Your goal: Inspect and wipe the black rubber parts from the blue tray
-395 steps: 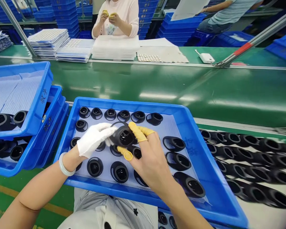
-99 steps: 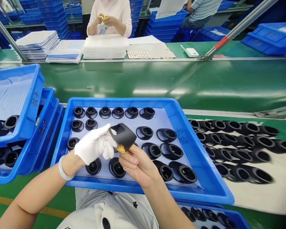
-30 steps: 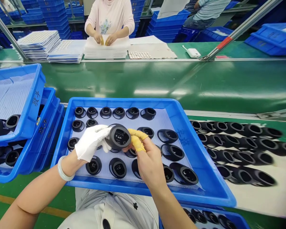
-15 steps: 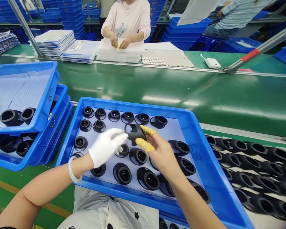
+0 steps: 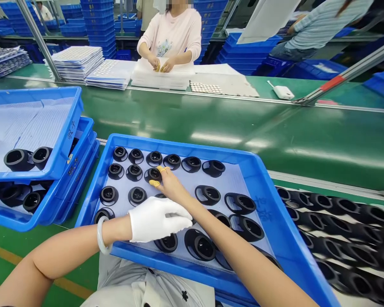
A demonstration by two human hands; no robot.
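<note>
My right hand (image 5: 167, 184), with yellow finger cots on its tips, grips a black ring-shaped plastic part (image 5: 153, 174) in the second row of a blue tray (image 5: 192, 266). Thumb and forefinger sit on its right side. In front of it, my left hand (image 5: 161, 219) hovers over the tray in a white glove. Its fingers are loosely stretched with nothing visible in them, and it hides some of the parts below. Several similar black parts, such as one black part (image 5: 137, 195) beside my hands, stand in rows on the tray's pale lining.
Stacked blue trays (image 5: 59, 160) with more black parts stand at the left. Rows of black parts (image 5: 345, 230) lie at the right. A green conveyor belt (image 5: 179, 115) runs behind the tray. Across it, a person in a pink top (image 5: 171, 34) handles white sheets (image 5: 160, 81).
My right hand has carried the black part from mid-tray leftward and away from me into the second row. My left hand has let go of it and moved slightly nearer me.
</note>
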